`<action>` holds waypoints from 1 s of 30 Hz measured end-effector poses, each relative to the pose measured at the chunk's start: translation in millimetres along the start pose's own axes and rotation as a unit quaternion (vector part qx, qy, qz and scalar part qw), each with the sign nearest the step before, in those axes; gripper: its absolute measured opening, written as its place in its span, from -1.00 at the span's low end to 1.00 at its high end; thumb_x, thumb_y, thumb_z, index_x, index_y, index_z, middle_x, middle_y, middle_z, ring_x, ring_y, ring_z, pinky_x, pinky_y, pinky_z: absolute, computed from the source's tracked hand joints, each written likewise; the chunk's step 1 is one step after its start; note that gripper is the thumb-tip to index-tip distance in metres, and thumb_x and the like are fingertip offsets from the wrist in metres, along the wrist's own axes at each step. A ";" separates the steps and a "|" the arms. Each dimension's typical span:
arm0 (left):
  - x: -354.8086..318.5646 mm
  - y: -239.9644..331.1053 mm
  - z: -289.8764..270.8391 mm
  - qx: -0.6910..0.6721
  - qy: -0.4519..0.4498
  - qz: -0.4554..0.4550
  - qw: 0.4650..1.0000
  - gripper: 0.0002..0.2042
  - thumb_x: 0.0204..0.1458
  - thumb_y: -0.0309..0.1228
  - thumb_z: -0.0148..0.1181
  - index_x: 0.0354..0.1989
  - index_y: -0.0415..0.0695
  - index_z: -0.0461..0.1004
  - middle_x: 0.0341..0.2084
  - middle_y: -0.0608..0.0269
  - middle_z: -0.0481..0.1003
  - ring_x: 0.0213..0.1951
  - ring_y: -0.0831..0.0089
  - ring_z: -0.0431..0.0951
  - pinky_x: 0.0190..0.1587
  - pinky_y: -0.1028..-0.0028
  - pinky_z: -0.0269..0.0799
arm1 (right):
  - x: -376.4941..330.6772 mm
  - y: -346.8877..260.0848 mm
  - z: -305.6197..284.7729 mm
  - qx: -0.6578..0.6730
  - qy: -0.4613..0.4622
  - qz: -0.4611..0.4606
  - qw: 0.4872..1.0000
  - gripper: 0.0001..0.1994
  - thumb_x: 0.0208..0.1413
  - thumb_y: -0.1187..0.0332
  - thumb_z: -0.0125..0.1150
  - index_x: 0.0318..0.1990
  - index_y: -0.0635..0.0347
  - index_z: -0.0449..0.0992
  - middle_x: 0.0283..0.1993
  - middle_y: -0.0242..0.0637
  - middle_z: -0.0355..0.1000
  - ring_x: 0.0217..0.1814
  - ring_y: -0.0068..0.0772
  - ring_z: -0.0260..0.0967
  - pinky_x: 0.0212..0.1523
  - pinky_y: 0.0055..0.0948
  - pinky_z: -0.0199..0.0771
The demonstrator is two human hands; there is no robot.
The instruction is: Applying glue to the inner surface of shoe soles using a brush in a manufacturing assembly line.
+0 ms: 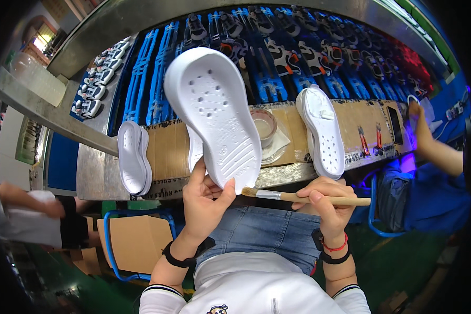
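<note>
My left hand (206, 196) pinches the near end of a white shoe sole (217, 104), raised above the bench with its holed, ridged face in view. Another white sole shows partly behind it. In my right hand (327, 201) is a paintbrush (303, 198) with a wooden handle; its bristles meet or nearly meet the held sole's near edge, and which I cannot tell. Beyond the held sole sits a round cup (263, 125) on white paper. Stacked white soles (322, 131) lie to the right, and more soles (133, 157) lie at the left.
Cardboard (167, 152) covers the metal bench. Behind it, a blue-slatted conveyor (269, 86) carries shoe parts. Two small red tubes (363, 141) and a dark phone (394, 125) lie at right. Co-workers' arms (437, 152) show at both sides. A blue-framed chair (136, 243) stands lower left.
</note>
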State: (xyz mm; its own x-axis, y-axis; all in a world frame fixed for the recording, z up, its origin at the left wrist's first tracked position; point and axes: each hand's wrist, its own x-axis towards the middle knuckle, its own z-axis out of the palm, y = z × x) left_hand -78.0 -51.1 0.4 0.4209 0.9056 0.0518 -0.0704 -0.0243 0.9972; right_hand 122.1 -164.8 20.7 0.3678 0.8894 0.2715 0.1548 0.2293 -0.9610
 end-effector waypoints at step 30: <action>-3.4 0.1 1.7 0.100 -0.001 0.051 0.994 -0.46 -0.01 -0.59 0.17 0.18 -0.38 0.15 -0.28 -0.01 0.54 -0.24 0.38 0.60 -0.15 0.45 0.53 | 21.8 -6.2 -8.0 -0.120 -0.055 -0.145 0.981 -0.90 -0.13 0.54 0.13 -0.48 0.32 0.58 -0.62 -0.31 0.49 -0.61 -0.46 0.38 -0.49 -0.52 0.33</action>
State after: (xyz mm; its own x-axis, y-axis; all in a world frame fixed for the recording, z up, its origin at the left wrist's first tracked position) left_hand -77.9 -55.0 0.4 0.4230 0.8932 0.1525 0.0689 -0.1995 0.9775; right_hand 136.5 -150.0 33.1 0.1775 0.8413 0.5106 0.4543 0.3902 -0.8008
